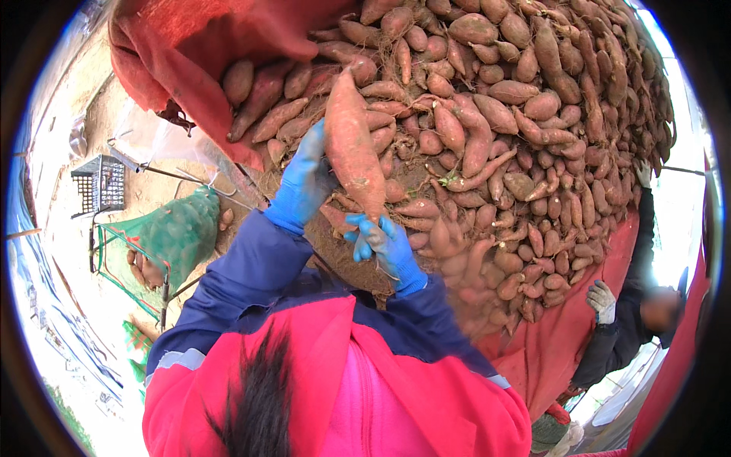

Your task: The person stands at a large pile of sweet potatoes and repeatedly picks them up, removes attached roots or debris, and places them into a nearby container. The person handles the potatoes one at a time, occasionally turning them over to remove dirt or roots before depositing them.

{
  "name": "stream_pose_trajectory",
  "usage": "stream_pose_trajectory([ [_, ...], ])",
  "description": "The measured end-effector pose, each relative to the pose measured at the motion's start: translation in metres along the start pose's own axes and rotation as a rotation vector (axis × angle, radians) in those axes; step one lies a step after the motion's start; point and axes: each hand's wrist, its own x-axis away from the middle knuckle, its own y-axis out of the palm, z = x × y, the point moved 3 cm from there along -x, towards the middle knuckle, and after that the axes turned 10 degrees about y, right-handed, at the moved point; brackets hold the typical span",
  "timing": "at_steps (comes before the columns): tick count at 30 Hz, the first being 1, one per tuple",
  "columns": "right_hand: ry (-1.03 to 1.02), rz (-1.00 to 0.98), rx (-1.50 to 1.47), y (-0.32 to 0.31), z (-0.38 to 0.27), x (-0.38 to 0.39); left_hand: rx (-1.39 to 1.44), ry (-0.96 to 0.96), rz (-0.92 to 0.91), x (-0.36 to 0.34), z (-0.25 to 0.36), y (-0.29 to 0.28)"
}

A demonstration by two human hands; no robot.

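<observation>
A large, reddish sweet potato (353,145) is held up in front of me, its thick end away from me and its thin end toward me. My left hand (299,185), in a blue glove, grips it along its left side; part of the fingers is hidden behind it. The gloved fingers of my right hand (390,250) are closed at the narrow lower tip. Beyond and to the right rises a big heap of sweet potatoes (495,114), many still with soil and thin roots.
Red cloth (198,68) covers the heap's left side, and more shows at lower right. Left stand a green mesh bag (183,228) on a metal frame with sweet potatoes inside, and a black plastic crate (99,185). At right, a co-worker's gloved hand (601,302) is near the heap.
</observation>
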Motion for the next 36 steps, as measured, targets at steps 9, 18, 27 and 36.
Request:
stream_pose_trajectory([
  [9,0.151,-0.374,-0.307,0.018,-0.001,0.008,0.519,-0.178,-0.234,-0.006,-0.010,-0.004],
  [18,0.149,-0.068,0.191,0.014,-0.002,0.006,0.655,-0.195,-0.175,-0.002,-0.015,-0.016],
  [27,0.161,0.120,1.311,-0.031,0.042,-0.026,-0.613,0.010,-0.243,0.002,-0.012,-0.032],
  [36,0.027,0.202,-0.469,-0.063,0.004,-0.051,-0.932,-0.197,-0.524,0.040,-0.042,-0.033],
])
